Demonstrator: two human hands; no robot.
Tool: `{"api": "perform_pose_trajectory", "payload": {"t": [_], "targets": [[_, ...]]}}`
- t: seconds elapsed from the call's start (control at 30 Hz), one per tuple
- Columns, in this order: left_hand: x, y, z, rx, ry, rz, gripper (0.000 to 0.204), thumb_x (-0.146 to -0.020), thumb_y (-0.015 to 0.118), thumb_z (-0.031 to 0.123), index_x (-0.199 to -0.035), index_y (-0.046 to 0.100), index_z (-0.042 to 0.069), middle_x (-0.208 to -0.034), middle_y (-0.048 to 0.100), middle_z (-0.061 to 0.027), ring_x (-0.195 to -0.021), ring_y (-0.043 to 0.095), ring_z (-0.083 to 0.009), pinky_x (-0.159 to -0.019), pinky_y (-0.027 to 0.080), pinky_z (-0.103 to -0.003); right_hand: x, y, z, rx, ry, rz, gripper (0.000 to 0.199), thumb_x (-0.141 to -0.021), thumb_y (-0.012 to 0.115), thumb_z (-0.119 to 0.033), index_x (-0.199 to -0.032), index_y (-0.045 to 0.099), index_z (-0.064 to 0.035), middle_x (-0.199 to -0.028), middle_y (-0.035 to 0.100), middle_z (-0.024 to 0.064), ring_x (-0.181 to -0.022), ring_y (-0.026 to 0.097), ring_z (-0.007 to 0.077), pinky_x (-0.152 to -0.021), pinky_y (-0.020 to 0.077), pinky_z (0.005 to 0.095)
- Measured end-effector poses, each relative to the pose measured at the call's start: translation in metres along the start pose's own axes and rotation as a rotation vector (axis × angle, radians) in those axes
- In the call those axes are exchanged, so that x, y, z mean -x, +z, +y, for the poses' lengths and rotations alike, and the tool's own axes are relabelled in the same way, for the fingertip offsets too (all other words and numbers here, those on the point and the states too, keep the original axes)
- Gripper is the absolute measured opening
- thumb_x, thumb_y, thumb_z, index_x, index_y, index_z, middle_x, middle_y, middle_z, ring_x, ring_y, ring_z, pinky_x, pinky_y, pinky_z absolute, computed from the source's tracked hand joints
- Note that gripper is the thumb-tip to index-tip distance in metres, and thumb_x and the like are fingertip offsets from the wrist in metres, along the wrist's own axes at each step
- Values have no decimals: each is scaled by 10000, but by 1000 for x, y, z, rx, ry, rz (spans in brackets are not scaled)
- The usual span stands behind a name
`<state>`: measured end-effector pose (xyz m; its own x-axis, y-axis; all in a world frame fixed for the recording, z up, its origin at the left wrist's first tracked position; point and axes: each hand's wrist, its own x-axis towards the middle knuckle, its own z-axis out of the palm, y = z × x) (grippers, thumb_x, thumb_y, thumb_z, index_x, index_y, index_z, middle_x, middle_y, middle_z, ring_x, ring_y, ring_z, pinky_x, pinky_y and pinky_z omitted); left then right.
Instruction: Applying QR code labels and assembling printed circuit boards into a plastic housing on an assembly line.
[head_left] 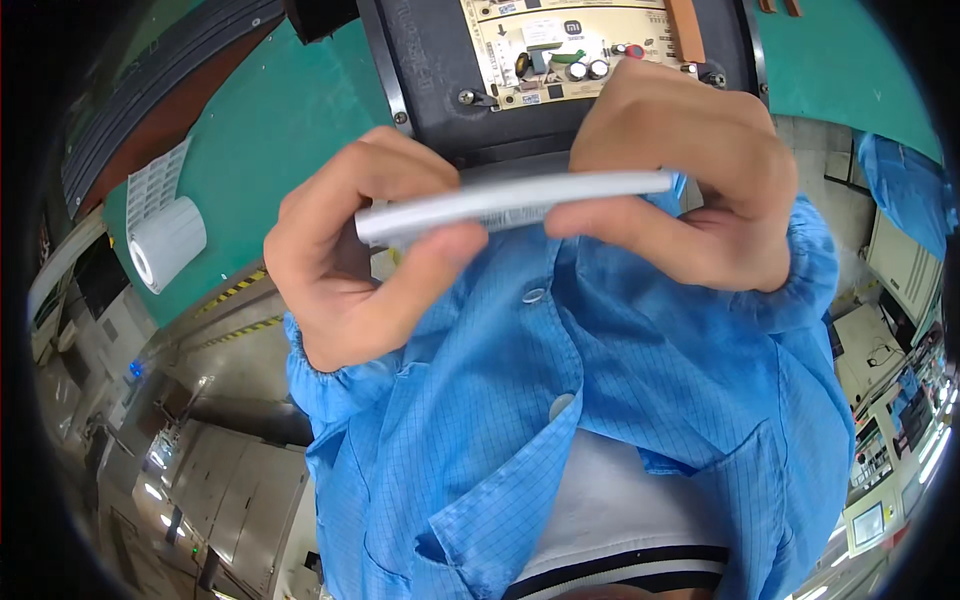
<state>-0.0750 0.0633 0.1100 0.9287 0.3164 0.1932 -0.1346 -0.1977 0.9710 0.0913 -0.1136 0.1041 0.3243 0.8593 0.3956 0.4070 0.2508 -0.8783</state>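
The left grip (320, 255) and right grip (740, 165) clamp and partly cover a slim, blurred white bar (515, 200); a white paper label roll (178, 240) lies near the green tabletop's (260, 160) left edge.

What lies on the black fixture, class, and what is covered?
A cream circuit board with components, and a brown strip at right. The right hand covers part of the board; its underside is hidden.
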Motion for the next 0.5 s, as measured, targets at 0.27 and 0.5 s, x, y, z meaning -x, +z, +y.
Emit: {"api": "perform_pose_trajectory", "payload": {"t": [0.27, 0.5], "targets": [[16, 3, -8, 106, 6, 182, 179, -738, 818, 5, -740, 644, -41, -709, 669, -129, -613, 582, -159, -541, 413, -258, -13, -19, 1, 9, 180, -200, 251, -792, 770, -110, -939, 654, 57, -869, 640, 83, -707, 527, 124, -609, 360, 252], [18, 0, -8, 60, -9, 115, 161, -705, 842, 35, -743, 713, -53, -667, 659, -117, -541, 537, -142, -490, 350, -259, -31, -26, -15, -1, 124, -239, 194, -819, 747, -101, -956, 672, 14, -791, 638, 100, -719, 612, 196, -639, 463, 309]]}}
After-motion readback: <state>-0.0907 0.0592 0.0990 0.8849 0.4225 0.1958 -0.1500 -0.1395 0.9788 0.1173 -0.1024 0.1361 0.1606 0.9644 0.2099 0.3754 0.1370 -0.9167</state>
